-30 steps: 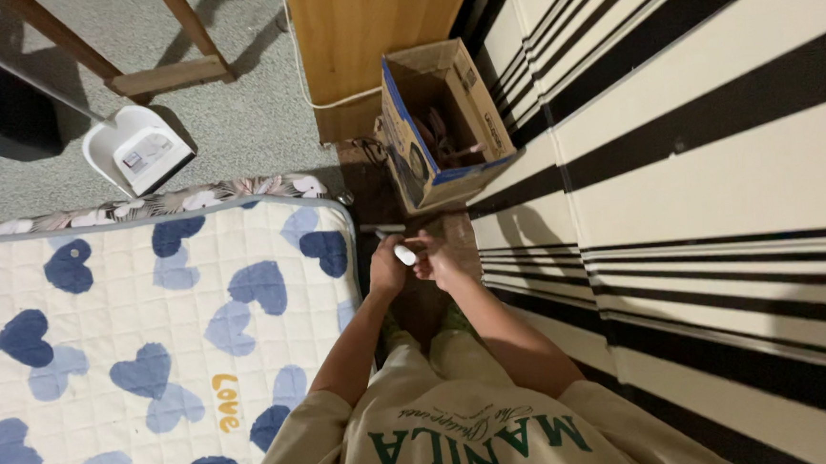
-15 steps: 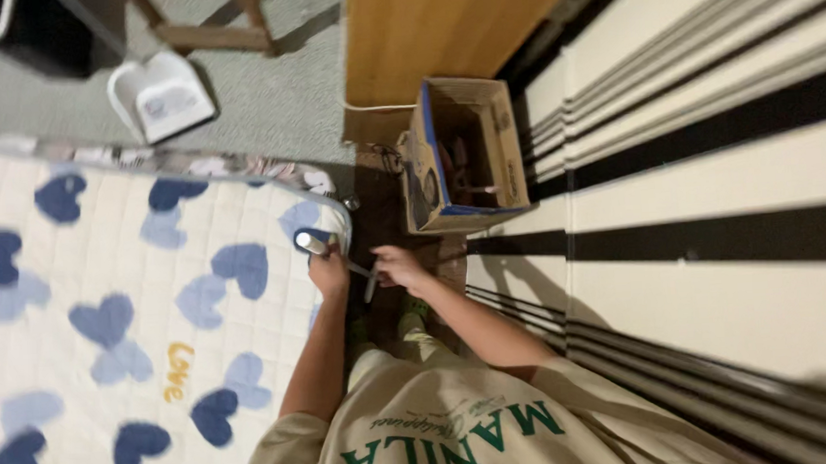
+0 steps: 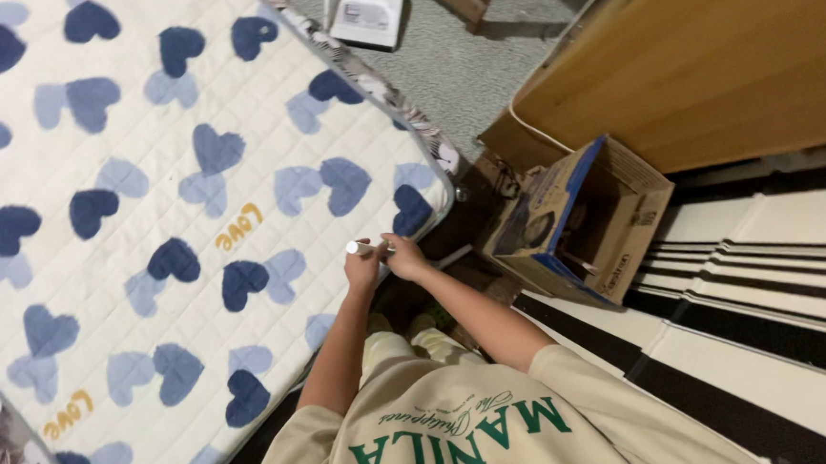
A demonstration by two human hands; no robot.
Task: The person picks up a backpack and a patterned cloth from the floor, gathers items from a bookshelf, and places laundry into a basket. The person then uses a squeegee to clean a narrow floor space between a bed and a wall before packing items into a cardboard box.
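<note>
Both hands have come back together above the bed [image 3: 142,182] corner. The left hand [image 3: 363,267] grips a small white tube [image 3: 354,248], and the right hand [image 3: 405,258] pinches its near end; the box [image 3: 575,222] sits at three o'clock.

A mattress [image 3: 142,182] with a white quilted cover printed in blue hearts lies on the floor [image 3: 450,58]. Beside its corner an open cardboard box [image 3: 580,227] sits on the floor, and a white dustpan [image 3: 363,10] rests on the grey carpet further off
</note>
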